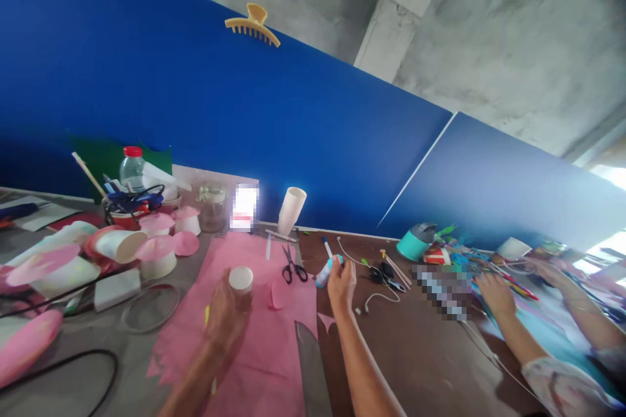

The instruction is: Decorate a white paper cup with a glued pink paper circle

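My left hand (227,316) is wrapped round a small white paper cup (241,279), its round end facing up, above the pink paper sheet (274,365). Over the brown tabletop, just right of that sheet, my right hand (342,281) grips a small light-blue and white bottle (323,275). Its label is too small to read. Between the two hands lie black-handled scissors (289,268) and a pink paper petal-shaped cutout (277,293). A blue-capped marker (327,247) shows just behind the bottle.
At left are several cups with pink paper tops (156,251), a white box (117,290) and a glass jar (214,207). A stack of cups (292,208) leans by the blue partition (293,111). White cables (381,296) lie right; a co-worker's hands (496,293) work beyond.
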`<state>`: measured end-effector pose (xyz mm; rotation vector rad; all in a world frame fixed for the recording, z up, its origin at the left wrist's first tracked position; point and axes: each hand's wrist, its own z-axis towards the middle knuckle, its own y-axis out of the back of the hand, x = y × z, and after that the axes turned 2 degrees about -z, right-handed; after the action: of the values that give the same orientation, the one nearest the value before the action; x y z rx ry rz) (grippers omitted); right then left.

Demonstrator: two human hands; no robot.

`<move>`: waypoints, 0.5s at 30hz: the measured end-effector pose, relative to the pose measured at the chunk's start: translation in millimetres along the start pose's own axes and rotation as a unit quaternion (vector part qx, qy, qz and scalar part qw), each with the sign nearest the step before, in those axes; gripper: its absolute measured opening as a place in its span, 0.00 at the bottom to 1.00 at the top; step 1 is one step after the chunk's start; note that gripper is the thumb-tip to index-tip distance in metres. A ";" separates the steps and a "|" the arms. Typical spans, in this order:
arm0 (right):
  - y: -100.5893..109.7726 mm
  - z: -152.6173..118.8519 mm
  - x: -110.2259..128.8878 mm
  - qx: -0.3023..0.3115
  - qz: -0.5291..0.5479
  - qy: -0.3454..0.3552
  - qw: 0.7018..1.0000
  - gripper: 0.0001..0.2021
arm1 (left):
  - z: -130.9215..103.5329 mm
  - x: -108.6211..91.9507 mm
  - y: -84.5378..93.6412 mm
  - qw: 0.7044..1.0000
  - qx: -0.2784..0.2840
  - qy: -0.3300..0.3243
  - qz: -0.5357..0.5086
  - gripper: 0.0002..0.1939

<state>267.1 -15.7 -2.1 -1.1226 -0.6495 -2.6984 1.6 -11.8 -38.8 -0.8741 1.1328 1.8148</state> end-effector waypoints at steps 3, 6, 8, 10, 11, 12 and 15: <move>0.1 -0.5 1.3 0.015 -0.007 0.020 1.000 0.24 | 0.6 0.4 -1.5 0.999 0.006 -0.005 0.037 0.27; 0.1 1.0 2.5 0.023 -0.015 0.032 0.999 0.24 | 0.9 1.4 -2.3 0.999 -0.008 -0.028 0.033 0.28; 0.5 3.9 3.1 0.022 -0.020 0.034 0.999 0.24 | 0.7 1.2 -2.2 0.999 -0.010 -0.032 0.038 0.27; 1.6 7.6 3.1 0.019 -0.025 0.033 0.999 0.24 | 0.5 0.5 -1.9 0.999 -0.002 -0.021 0.050 0.26; 2.4 9.3 2.7 0.018 -0.028 0.033 0.999 0.24 | 0.5 0.1 -1.8 0.998 0.005 -0.016 0.056 0.25; 3.1 10.7 2.0 0.018 -0.030 0.033 0.999 0.25 | 0.5 -0.1 -1.7 0.998 0.009 -0.011 0.061 0.24; 4.9 12.2 -1.1 0.026 -0.035 0.034 0.998 0.25 | 0.5 0.2 -1.8 0.998 0.015 -0.007 0.066 0.25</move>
<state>277.1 -14.7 6.4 -1.0086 -0.7578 -2.7473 3.0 -10.8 -39.4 -0.7842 1.2308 1.9027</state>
